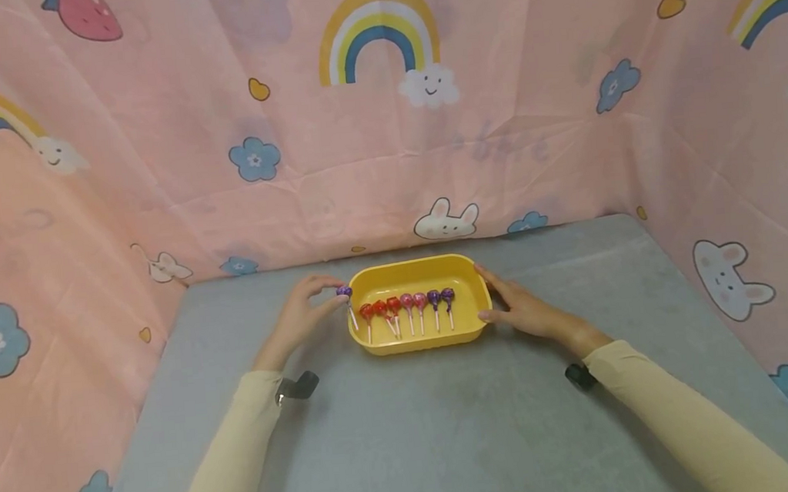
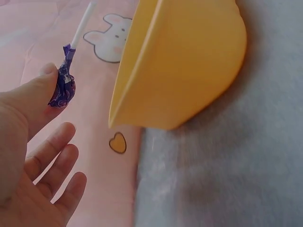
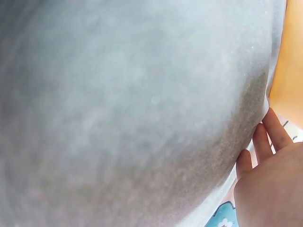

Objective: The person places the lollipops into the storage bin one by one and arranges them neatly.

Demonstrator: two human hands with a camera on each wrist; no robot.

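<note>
My left hand (image 1: 302, 312) pinches a purple-wrapped lollipop (image 1: 345, 291) by its candy end between thumb and forefinger, at the left rim of a yellow tray (image 1: 423, 344). In the left wrist view, this lollipop (image 2: 64, 87) has its white stick pointing away from the thumb, and the other fingers are spread. Inside the tray lies a row of lollipops: red ones (image 1: 394, 305) at the left, pink ones (image 1: 408, 301) in the middle, purple ones (image 1: 433, 298) at the right. My right hand (image 1: 531, 308) holds the tray's right end, thumb at the rim.
The tray stands toward the back of a grey-covered table (image 1: 422, 429). A pink printed cloth (image 1: 373, 163) hangs behind and on both sides. Dark wrist devices (image 1: 298, 385) sit by both sleeves.
</note>
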